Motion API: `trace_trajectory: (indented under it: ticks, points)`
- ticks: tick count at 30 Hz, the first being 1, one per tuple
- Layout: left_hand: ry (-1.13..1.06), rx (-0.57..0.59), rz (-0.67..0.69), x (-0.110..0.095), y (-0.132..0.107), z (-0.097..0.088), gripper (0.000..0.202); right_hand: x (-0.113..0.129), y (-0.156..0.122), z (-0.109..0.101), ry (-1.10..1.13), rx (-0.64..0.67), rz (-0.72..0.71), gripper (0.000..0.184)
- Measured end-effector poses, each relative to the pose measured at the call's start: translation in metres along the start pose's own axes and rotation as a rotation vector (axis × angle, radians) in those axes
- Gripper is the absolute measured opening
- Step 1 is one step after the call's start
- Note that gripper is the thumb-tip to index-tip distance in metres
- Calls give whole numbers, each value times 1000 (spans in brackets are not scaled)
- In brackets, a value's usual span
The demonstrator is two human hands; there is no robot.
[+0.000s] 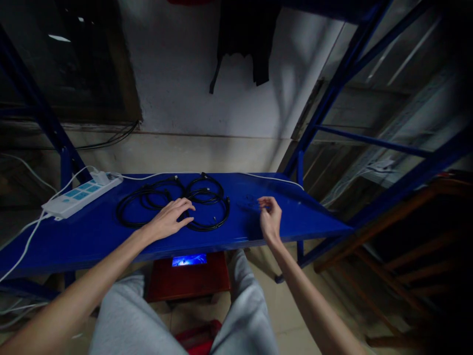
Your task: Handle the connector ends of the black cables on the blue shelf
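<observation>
You get dim view, right edge nearly black; soft shadows on wall [177,93]; screen [189,260] glowing blue.

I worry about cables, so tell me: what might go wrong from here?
Black cables lie in close loops by the left hand; lifting one might tangle another. The white cord along the back edge of the blue table could get snagged. Whatever lies by the right hand is hard to make out and might be missed.
</observation>
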State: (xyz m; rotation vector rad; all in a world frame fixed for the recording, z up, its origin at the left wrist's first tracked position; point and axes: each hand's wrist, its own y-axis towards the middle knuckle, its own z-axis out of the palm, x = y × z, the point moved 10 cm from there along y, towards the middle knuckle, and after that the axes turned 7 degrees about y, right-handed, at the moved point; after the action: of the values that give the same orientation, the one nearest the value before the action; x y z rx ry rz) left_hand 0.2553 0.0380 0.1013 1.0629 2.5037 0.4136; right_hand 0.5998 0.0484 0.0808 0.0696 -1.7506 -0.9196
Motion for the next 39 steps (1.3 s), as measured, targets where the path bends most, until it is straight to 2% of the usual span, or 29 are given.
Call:
trace_trajectory:
  ticks: [2,4,8,11,15,19,23,26,30,33,36,39]
  points:
    - [190,108,132,1,-5,8,23,-14,21,-15,-103,49,-7,31]
    - [317,156,238,-6,-4,18,20,-25,38,-17,-214,147,-7,33]
    - [395,212,320,-38,5,40,26,-34,50,10,-347,388,-21,31]
    - [348,214,338,-66,6,47,28,-37,48,34,-334,500,-47,29]
    - [337,199,349,-85,-3,54,26,-50,46,44,-271,491,-40,27]
    - [389,161,352,-97,-15,65,20,-64,49,37,-239,440,16,27]
    - [395,104,373,-109,-25,69,37,-67,50,33,-229,424,41,28]
    - [430,72,387,-111,-29,67,27,-67,49,31,-187,383,58,31]
    - [453,-21,362,-109,-23,55,23,-72,51,21,-146,279,116,32]
    - [444,-140,353,-111,-11,33,28,-76,52,10,-168,203,153,29]
    - [405,-276,303,-105,6,-8,32,-77,52,7,-195,195,157,28]
    - [375,-359,233,-92,22,-55,38,-76,52,12,-251,241,119,27]
